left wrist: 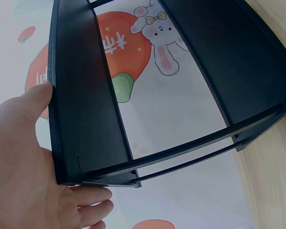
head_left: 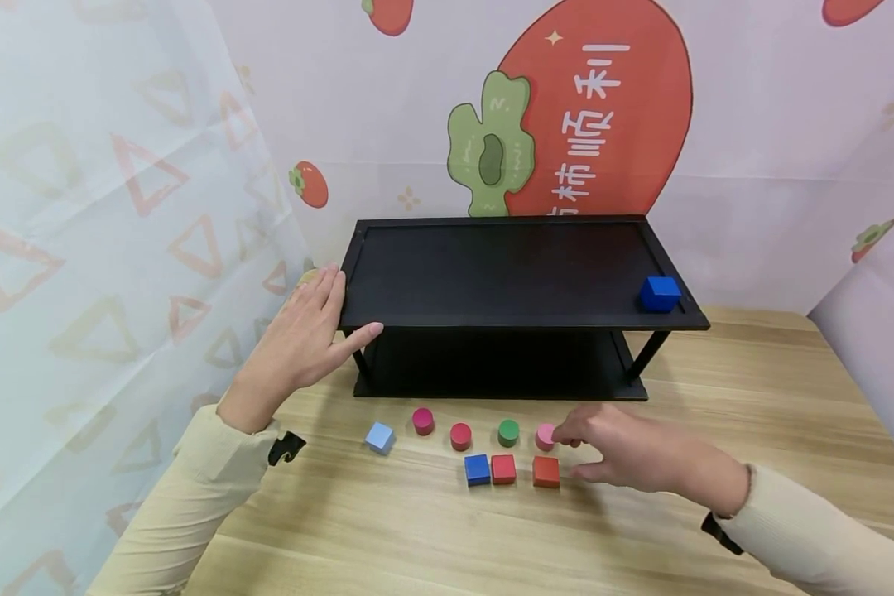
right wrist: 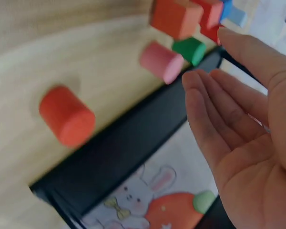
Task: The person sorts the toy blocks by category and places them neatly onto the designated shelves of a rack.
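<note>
A black two-tier shelf (head_left: 492, 273) stands on the wooden table. My left hand (head_left: 298, 335) rests against its upper left corner, fingers straight along the end and thumb at the front edge. Just in front of the shelf, my right hand (head_left: 626, 451) reaches in from the right, its fingertips at a pink cylinder (head_left: 543, 437). Thumb and fingers stay apart with nothing between them in the right wrist view. An orange-red cube (head_left: 546, 473) sits by the thumb. An orange-red cylinder (right wrist: 66, 116), hidden behind the right hand in the head view, stands apart from the pink one.
A blue cube (head_left: 660, 294) sits at the shelf top's front right corner. Left of the right hand lie green (head_left: 508, 432), red (head_left: 460, 436) and magenta (head_left: 422, 421) cylinders, plus blue (head_left: 478, 470), red (head_left: 503, 469) and light blue (head_left: 380, 438) cubes. Printed cloth hangs behind and left.
</note>
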`<state>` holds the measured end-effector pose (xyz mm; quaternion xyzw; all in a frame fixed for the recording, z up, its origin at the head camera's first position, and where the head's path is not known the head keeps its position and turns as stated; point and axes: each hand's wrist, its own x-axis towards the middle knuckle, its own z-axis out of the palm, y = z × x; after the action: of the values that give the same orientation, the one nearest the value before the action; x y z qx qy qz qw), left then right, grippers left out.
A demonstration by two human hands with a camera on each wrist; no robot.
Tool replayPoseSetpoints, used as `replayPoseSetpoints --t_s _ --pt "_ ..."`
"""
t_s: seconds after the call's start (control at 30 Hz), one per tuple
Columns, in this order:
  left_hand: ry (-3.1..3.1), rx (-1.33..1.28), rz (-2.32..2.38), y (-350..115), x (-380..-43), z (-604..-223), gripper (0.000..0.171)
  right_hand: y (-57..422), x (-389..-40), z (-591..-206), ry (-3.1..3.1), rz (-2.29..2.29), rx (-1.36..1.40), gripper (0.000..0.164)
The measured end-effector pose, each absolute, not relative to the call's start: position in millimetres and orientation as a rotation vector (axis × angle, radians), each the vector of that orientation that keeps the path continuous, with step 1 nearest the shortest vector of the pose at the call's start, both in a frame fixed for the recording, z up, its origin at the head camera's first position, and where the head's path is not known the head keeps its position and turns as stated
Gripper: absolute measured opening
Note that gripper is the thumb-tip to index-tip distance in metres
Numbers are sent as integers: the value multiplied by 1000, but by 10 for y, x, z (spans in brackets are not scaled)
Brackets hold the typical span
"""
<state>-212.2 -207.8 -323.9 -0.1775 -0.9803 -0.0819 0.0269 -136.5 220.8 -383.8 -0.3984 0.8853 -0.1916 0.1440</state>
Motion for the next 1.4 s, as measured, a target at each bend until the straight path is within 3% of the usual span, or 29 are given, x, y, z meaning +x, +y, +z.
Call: replayPoseSetpoints --t_s 0.43,1.4 --pt "-3027 -551 -260 -2077 -2115 -3234 101 2058 -1276 -4139 2607 -548 -1078 32" --pt "-3044 -549 -279 -2082 -2129 -3241 103 2165 -1209 -4351 2660 -766 -984 28"
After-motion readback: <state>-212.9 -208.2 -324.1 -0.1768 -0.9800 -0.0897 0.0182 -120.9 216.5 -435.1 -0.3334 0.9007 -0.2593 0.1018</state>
